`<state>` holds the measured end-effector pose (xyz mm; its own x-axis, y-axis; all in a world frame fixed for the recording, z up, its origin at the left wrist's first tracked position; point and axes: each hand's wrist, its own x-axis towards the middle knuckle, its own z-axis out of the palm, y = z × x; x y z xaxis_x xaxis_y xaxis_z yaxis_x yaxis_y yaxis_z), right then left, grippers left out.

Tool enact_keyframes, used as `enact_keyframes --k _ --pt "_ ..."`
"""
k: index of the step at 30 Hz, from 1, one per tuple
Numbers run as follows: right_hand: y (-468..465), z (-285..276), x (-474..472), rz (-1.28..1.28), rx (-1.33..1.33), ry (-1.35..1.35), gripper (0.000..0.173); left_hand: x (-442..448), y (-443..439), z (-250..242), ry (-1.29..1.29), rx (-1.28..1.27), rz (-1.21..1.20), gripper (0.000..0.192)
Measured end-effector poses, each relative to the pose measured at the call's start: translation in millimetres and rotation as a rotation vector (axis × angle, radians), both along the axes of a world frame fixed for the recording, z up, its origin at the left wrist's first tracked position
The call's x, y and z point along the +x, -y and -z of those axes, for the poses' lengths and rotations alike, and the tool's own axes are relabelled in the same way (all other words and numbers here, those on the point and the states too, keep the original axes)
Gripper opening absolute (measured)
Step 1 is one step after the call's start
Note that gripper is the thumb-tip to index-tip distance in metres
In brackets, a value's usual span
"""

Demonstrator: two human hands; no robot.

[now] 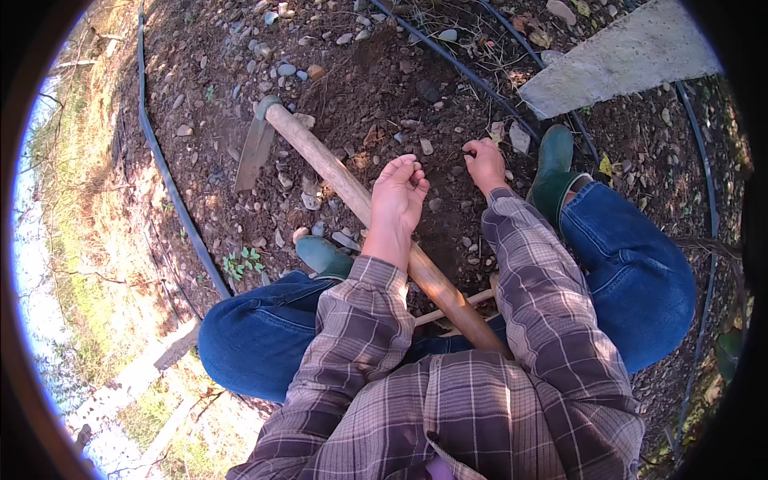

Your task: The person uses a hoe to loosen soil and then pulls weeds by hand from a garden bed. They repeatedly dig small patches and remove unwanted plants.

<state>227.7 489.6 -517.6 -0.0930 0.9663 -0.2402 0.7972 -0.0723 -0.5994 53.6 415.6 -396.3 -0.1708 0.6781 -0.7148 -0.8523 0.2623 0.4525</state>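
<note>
My left hand (400, 192) is raised over the soil, palm up, its thumb meeting the curled fingers around something too small to name. Just right of it, my right hand (485, 163) is low at the dark, stony soil (444, 156), thumb and fingertips close together; whether they pinch anything cannot be made out. A hoe's wooden handle (336, 174) runs beneath my left forearm and ends at my lap. Its metal blade (255, 153) rests on the ground at the upper left.
Black irrigation tubes (174, 192) run along the left, top and right. A rough pale slab (618, 60) lies at the upper right. Green boots (552, 168) stand on both sides of the hands. A small green plant (243, 263) grows near the left knee. Stones lie scattered about.
</note>
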Motion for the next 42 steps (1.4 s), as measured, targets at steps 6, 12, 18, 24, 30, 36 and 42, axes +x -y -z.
enact_keyframes --k 6,12,18,24,30,36,42 --pt "-1.4 -4.1 -0.9 -0.004 -0.053 0.103 0.015 0.8 -1.7 -0.8 0.018 0.008 0.003 0.007" --pt "1.3 -3.6 -4.0 -0.022 -0.032 0.115 0.013 2.2 -5.3 -4.5 0.003 -0.010 0.000 0.005" --pt "-0.3 -2.4 -7.2 -0.012 -0.068 0.139 0.009 2.3 -5.2 -3.7 0.010 -0.015 -0.012 0.005" --pt "-0.9 11.6 0.5 0.120 -0.084 0.032 0.007 2.6 -6.2 -5.1 0.019 -0.025 -0.020 0.005" --pt "3.7 38.7 15.7 0.304 -0.027 -0.171 0.010 2.6 -4.1 -0.9 0.018 -0.014 -0.015 0.005" --pt "2.9 8.9 -16.8 0.471 -0.214 -0.654 0.009 0.1 -1.1 6.0 0.067 0.036 -0.005 0.014" --pt "1.7 -78.0 -71.7 0.296 -0.227 -0.934 0.007 8.5 3.0 -1.3 -0.031 0.022 -0.042 0.008"
